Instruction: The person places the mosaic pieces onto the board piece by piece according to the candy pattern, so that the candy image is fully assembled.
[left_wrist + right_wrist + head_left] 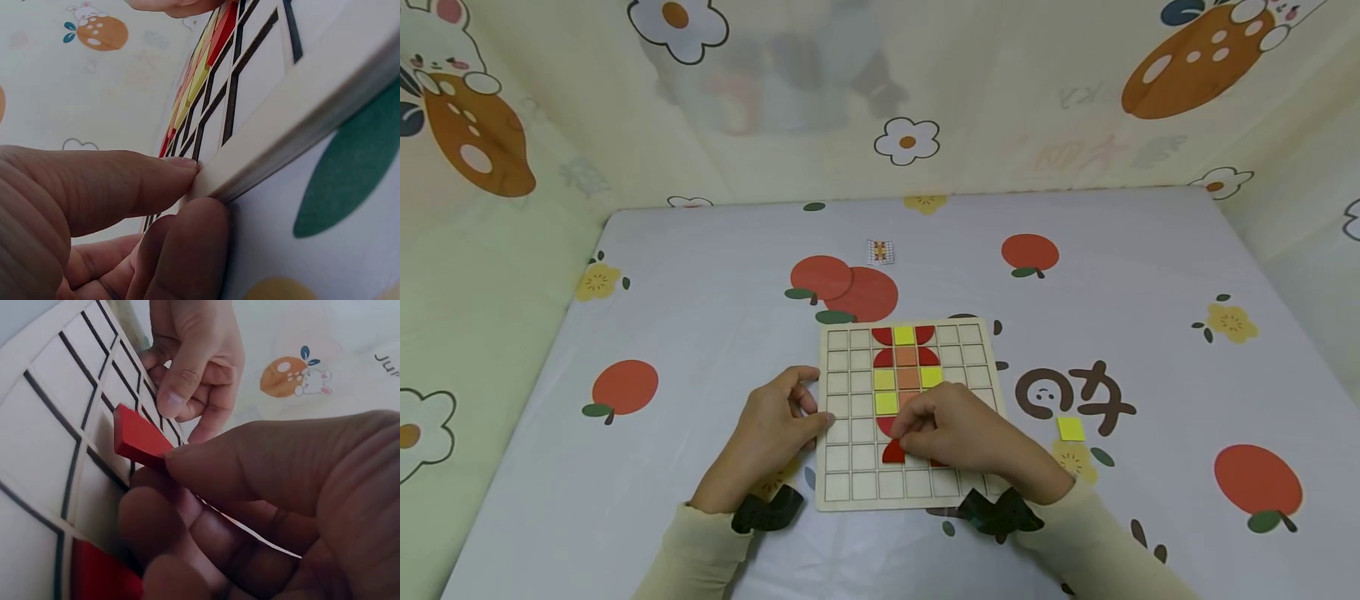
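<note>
A wooden grid board [838, 498] lies on the table in the head view, with red, yellow and orange tiles set down its middle columns. My left hand [778, 417] holds the board's left edge. In the left wrist view its thumb [137, 181] lies on the frame, with a finger against the side. My right hand [958, 429] is over the lower middle of the grid. Between thumb and finger it pinches a red tile with one curved side [142, 436], tilted above the cells. Another red tile [103, 575] sits in the grid below that hand, partly covered by fingers.
A loose yellow square tile [1071, 429] lies on the tablecloth right of the board. Beyond the board is a small printed pattern card [880, 252]. Printed fruit and flowers cover the cloth, and a patterned curtain [820, 150] hangs behind the table.
</note>
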Tool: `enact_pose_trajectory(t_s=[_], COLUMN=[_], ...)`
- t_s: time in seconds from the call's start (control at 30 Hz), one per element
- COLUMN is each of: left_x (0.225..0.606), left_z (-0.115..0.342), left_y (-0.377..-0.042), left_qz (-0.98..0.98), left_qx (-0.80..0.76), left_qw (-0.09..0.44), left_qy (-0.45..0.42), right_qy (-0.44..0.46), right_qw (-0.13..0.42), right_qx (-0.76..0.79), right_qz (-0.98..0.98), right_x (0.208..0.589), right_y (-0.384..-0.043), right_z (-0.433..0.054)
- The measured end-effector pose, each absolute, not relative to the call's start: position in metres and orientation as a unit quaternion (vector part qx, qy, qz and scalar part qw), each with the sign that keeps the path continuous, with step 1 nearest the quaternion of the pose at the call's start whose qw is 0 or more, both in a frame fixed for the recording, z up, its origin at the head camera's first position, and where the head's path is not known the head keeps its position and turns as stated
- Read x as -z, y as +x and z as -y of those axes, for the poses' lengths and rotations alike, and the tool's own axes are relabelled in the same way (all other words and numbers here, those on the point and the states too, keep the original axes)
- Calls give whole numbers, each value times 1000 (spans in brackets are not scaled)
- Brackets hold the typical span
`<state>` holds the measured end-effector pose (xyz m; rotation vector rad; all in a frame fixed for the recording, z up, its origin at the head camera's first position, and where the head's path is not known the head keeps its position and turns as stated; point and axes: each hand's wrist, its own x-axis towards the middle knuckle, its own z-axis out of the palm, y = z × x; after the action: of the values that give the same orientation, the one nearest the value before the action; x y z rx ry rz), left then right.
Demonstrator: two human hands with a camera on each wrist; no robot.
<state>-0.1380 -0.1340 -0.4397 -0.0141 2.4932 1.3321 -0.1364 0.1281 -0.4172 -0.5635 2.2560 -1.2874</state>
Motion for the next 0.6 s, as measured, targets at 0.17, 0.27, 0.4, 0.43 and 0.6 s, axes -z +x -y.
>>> enact_pose_trajectory(t_s=[0.17, 0.27, 0.4, 0.43, 0.6], left_x=[439, 439, 439, 439, 440], left_z=[134, 134, 134, 134, 133], left_y=[-138, -138, -138, -138, -138], left_qz=[-870, -871, -871, -871, -872], left_qx=[-466, -465, -466, -466, -464], left_qw=[158, 158, 157, 157, 157], left_qy=[-6, -7, -5, -5, -4], right_qy=[-205, -207, -211, -212, -211], right_qw=[238, 234, 230, 230, 229], right_qx=[462, 458, 460, 461, 457], right_qz=[-829, -832, -831, -830, -833], right_x=[419, 419, 419, 419, 419], right_y=[-135, -135, -134, -134, -133], right_z=[-124, -123, -123, -123, -122])
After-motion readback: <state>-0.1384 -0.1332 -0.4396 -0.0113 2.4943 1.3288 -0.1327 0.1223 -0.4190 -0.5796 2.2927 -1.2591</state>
